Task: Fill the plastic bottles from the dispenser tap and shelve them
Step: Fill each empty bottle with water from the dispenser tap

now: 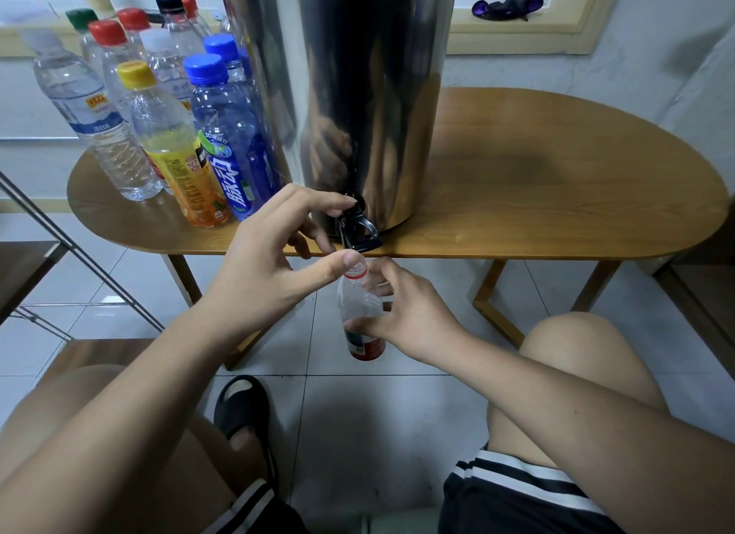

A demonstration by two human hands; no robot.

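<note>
Under the tap (358, 231), uncapped bottle (359, 296) (looks empty) — right hand (411, 320) gripping

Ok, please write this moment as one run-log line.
step: fill | left hand: touches tap | right hand: grips uncapped bottle under tap

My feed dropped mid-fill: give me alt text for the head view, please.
The right hand holds an uncapped clear bottle just below the black tap of a steel dispenser at the table edge, while the left hand touches the tap. Capped bottles stand on the table left of the dispenser.
</note>
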